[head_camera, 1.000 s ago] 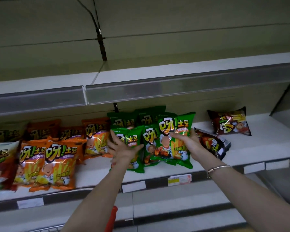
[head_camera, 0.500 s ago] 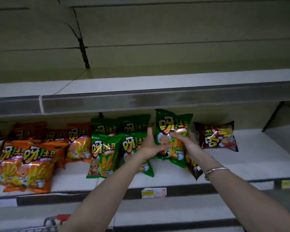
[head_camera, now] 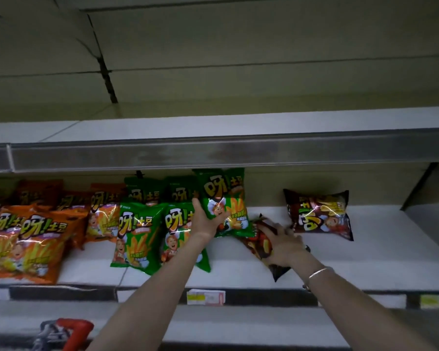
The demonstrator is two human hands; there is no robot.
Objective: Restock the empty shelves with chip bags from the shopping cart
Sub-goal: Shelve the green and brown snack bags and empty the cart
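Note:
My left hand (head_camera: 204,220) holds a green chip bag (head_camera: 224,193) upright at the back of the middle shelf (head_camera: 370,262), thumb across its front. To the right, my right hand (head_camera: 284,245) lies over a dark brown chip bag (head_camera: 257,243) near the shelf's front and grips it. That bag is tilted, one corner pointing down toward the shelf edge. Several more green bags (head_camera: 137,234) stand left of my left hand. The shopping cart's red handle (head_camera: 74,328) shows at the bottom left.
Orange chip bags (head_camera: 36,239) fill the shelf's left end. A second dark brown bag (head_camera: 317,214) leans at the back right, with bare shelf around it. The upper shelf (head_camera: 213,127) holds nothing. A price tag (head_camera: 205,297) sits on the front rail.
My right hand left the green bag and dropped right onto the dark brown bag. My left hand now holds the green bag alone, farther back and higher. The view shifted right.

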